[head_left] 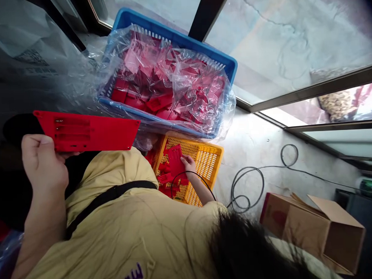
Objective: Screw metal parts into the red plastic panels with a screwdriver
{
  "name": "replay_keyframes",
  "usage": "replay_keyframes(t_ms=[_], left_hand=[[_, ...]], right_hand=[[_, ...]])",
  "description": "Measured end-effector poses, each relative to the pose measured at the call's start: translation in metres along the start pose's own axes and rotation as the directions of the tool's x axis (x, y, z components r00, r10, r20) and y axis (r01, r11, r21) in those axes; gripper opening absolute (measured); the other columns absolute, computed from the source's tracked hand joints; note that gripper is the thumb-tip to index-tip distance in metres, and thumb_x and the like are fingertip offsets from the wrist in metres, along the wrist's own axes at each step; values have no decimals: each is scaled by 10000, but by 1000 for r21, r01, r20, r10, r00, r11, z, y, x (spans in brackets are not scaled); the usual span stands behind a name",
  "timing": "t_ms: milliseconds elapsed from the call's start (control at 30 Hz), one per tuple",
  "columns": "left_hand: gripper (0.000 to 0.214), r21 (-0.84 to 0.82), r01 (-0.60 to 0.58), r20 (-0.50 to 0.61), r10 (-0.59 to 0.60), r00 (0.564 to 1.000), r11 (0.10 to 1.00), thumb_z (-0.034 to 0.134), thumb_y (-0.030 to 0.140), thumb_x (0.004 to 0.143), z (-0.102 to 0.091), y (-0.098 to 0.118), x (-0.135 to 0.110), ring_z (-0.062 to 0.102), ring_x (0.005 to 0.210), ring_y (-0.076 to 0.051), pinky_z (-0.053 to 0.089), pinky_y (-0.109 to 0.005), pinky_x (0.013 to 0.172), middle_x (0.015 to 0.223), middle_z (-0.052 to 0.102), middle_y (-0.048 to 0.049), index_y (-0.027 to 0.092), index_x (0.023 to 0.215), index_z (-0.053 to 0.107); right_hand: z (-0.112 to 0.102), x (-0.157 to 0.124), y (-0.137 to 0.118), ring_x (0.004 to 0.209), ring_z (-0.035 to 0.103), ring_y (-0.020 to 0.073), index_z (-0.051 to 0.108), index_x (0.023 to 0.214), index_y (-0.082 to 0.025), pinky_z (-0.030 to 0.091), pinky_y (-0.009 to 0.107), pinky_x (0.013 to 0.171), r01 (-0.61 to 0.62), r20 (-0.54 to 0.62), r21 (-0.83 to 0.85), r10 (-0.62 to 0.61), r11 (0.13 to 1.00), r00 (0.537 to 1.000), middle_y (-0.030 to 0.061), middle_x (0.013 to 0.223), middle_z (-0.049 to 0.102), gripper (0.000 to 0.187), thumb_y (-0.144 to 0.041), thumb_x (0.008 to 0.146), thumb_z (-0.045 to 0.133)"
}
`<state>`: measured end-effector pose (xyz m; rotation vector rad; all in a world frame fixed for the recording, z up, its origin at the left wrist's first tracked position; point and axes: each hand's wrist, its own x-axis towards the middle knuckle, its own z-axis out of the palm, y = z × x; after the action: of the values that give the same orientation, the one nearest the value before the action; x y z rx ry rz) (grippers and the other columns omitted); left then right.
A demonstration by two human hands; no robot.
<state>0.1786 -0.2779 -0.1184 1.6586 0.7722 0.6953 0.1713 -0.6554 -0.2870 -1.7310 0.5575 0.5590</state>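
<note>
From the head cam we see our L hand (43,162) raised at the side, curled round the lower edge of a red plastic panel (94,130). The fingers are together and clamped on it. The panel runs out past those fingers, its face tilted up to the cam, w/ slots near the end closest to them. Held like this, it seems placed for a look at that face, clear of the crates.

Our R hand (189,163) reaches into a yellow crate (209,161). Its fingers are together against a flat red piece (175,160), touching it, but we can't tell if they're clamped on. More red pieces (164,173) lie just below those fingers, on the crate floor.

Beyond the R fingers sits a blue crate (173,34), lined w/ a clear plastic bag (199,80) that holds a pile of red parts (160,103), prob. to keep them together. Right of the R fingers, a black cable (245,186) lies coiled on the floor, w/ an open cardboard box (311,228) past it. A yellow shirt (125,239) w/ a black strap (111,195) fills the lower frame.
</note>
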Motion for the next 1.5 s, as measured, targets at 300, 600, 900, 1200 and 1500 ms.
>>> replay_keyframes(t_ms=[300,600,900,1200,1500], left_hand=[[162,75,-51,35,49,998,996,558,296,784,-45,17,-1,404,355,-43,394,-157,331,547,493,83,164,790,464],[131,26,-133,-44,134,990,991,541,246,873,-87,38,-9,440,412,-61,426,-173,384,603,485,64,171,786,478],[108,60,-288,-209,294,932,956,503,185,874,-112,47,-11,329,404,-37,318,-139,344,590,433,75,170,773,467],[127,27,-216,-201,217,955,976,517,181,881,-112,45,-12,358,463,-37,318,-146,397,651,436,55,160,760,487],[142,18,-155,-105,156,982,988,510,235,926,-110,41,-11,418,425,-71,402,-195,415,588,454,63,180,797,489]], right_hand=[[8,-8,-74,655,582,101,653,963,-135,510,258,637,167,240,-30,-155,986,958,-14,781,632,234,-347,877,703],[64,-47,-174,609,587,144,676,862,-237,468,264,560,157,472,14,-145,987,870,-10,704,648,343,-517,709,802],[89,-72,-198,553,530,124,702,843,-236,401,250,514,213,546,-13,-171,977,820,-4,658,629,317,-492,700,823],[100,-73,-208,503,493,125,702,827,-224,361,251,481,240,542,-65,-167,969,824,-9,591,592,365,-532,672,821],[100,-71,-206,537,525,154,687,837,-236,395,285,512,248,538,-97,-158,964,828,6,638,620,365,-548,684,801]])
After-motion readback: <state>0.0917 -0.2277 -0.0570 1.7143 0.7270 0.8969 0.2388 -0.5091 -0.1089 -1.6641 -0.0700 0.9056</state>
